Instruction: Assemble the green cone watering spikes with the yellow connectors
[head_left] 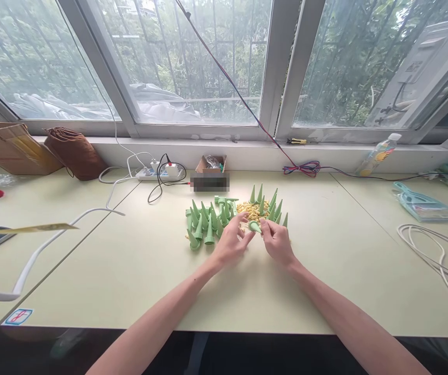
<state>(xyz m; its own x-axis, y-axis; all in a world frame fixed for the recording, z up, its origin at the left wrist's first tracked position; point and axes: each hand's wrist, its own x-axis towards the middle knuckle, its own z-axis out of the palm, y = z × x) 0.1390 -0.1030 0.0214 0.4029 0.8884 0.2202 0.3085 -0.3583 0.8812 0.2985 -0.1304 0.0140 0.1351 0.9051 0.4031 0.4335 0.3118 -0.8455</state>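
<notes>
My right hand (278,242) pinches a light green plastic cone-shaped spike (253,226) by its pointed end, the wide round base turned to the left. Close beside that base is my left hand (232,238), thumb and fingers apart; I make out nothing held in it. Just beyond my hands lies a pile of small yellow pieces (250,210), partly covered by my fingers. Several green spikes stand or lean in a group (209,232) to the left of my left hand. More green spikes (277,207) point upward behind my right hand.
A small open cardboard box (212,165) stands at the back, near a power strip (157,173) with cables. A brown pouch (74,153) is at the left. On the right are a bottle (380,153), a light blue dustpan-like item (424,203) and a white cable (438,255).
</notes>
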